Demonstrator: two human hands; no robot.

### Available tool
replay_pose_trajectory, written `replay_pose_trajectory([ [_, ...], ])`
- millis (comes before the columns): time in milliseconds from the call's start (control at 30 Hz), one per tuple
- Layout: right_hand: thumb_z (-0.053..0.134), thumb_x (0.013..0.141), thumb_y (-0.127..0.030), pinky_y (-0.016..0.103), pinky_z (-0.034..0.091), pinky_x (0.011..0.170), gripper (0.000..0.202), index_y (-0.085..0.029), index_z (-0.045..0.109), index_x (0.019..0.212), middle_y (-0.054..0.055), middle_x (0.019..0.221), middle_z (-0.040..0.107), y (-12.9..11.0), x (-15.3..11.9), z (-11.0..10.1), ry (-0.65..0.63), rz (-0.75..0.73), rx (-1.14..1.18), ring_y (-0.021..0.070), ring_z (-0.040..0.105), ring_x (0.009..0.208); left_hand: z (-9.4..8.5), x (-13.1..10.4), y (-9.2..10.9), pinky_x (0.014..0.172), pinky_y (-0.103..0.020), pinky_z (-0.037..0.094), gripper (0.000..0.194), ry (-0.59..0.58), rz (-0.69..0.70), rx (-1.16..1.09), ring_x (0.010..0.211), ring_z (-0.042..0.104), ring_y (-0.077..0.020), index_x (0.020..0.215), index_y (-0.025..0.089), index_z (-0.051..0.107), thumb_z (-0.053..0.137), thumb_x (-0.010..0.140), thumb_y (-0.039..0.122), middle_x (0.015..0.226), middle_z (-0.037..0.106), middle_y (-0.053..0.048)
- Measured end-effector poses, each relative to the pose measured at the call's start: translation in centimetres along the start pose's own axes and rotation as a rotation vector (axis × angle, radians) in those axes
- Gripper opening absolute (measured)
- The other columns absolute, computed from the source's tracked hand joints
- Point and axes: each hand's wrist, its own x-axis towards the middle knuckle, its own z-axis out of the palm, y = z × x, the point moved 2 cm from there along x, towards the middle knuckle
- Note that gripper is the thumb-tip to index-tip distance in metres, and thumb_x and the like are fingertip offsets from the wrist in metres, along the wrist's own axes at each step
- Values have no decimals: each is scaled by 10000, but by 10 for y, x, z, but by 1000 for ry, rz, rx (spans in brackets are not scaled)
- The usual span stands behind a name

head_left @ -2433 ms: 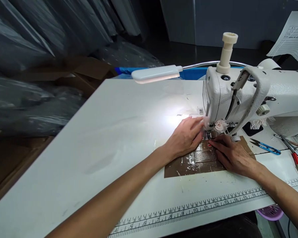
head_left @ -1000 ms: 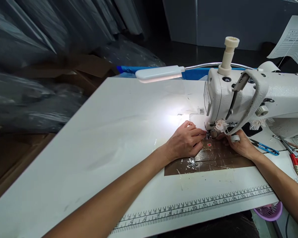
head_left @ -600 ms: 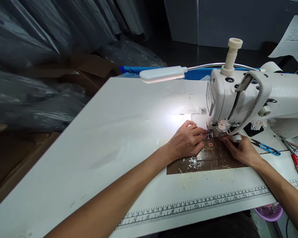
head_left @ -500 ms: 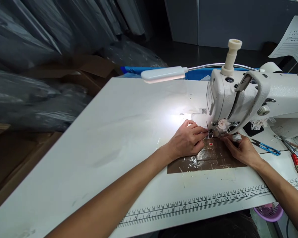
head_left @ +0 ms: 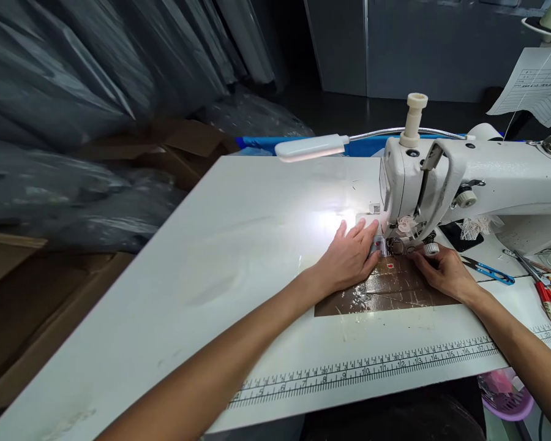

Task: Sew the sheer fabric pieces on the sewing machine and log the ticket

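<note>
Head view shows us 1 white sewing machine (head_left: 397, 174) and 2 hands close to its metal foot (head_left: 386, 247). We use that foot as the middle of our clock, with 12 at the far side.

Our left hand (head_left: 346, 260) lies palm down at 8 o'clock, fingers spread wide, with no thing gripped that we can see. A little shiny grey patch (head_left: 377, 244) shows by its pointer finger and thumb, but we cannot tell if it is cloth or metal. Our right hand (head_left: 450, 274) is at 4 o'clock, thumb and finger narrow near the foot. We cannot tell if they pinch anything.

We see 1 brown sheet (head_left: 397, 298) flat on the white table (head_left: 257, 245) at 6 o'clock, partly under our left hand. It has 1 small red mark (head_left: 390, 266).

We think the work at the foot is partway, as our hands are close in. We see no finished piece, and we cannot tell how many stitches are done or left.

We count 1 lamp (head_left: 310, 148) near 11, 1 bit of white lace (head_left: 475, 228) and 1 blue snipper (head_left: 494, 274) near 3, and 1 pair of red-handled scissors (head_left: 545, 300) near 4. Further out, 1 purple basket (head_left: 509, 414) is at 5, and 1 printed paper (head_left: 530, 89) is between 1 and 2.
</note>
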Motion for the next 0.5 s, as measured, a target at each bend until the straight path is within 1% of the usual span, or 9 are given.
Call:
replay_pose_trajectory([
  [67,435,946,-412,291,465,631,374,-187,605,700,47,743,634,-3,0,-3,-37,8,12,178,577,675,-4,-7,5,885,-550,435,327,-58,-108,83,1084,560,-365,1124,107,520,346,988,347,1046,632,-175],
  [100,427,953,-428,289,466,621,385,-189,613,714,39,720,626,-6,0,-7,-62,12,12,174,568,656,-8,-11,6,849,-539,457,347,-79,-135,108,1071,564,-369,1123,101,521,349,988,370,1099,621,-197],
  [167,426,958,-447,288,481,622,386,-193,639,760,35,715,629,-13,-1,-18,-119,8,-5,175,568,647,-17,-16,6,786,-487,494,329,-100,-130,121,1008,588,-337,1108,107,531,387,977,372,1191,595,-216],
  [200,430,957,-445,295,496,644,376,-195,657,793,44,752,646,-16,-3,-25,-138,-6,-24,182,586,672,-22,-16,3,767,-457,505,297,-97,-113,120,981,598,-312,1099,113,539,412,967,347,1223,585,-214],
  [267,448,950,-423,321,527,731,341,-197,692,877,79,896,685,-20,-9,-40,-149,-55,-61,215,640,796,-31,-13,-6,757,-405,517,231,-67,-73,113,964,608,-272,1073,124,563,447,944,277,1235,593,-189],
  [300,448,950,-411,338,535,771,334,-198,703,915,92,962,691,-20,-13,-48,-130,-71,-88,233,654,857,-34,-9,-13,752,-380,520,208,-50,-53,99,958,611,-254,1056,130,579,454,935,245,1208,611,-168],
  [367,443,955,-397,376,544,817,333,-204,714,958,103,1032,691,-14,-23,-61,-60,-78,-169,261,665,924,-37,1,-24,728,-330,520,196,-34,-1,43,931,617,-221,1015,146,617,452,925,203,1113,649,-120],
  [433,440,957,-387,412,552,829,329,-208,714,980,103,1042,696,-4,-34,-71,19,-66,-263,276,671,936,-34,13,-33,695,-294,509,225,-56,65,-27,890,622,-195,975,161,650,432,919,164,1008,664,-86],
  [500,437,956,-380,439,561,829,330,-204,712,1003,108,1030,704,8,-46,-77,73,-68,-342,287,675,938,-28,22,-38,700,-294,499,265,-88,128,-68,868,623,-186,976,168,668,415,910,131,963,666,-75],
])
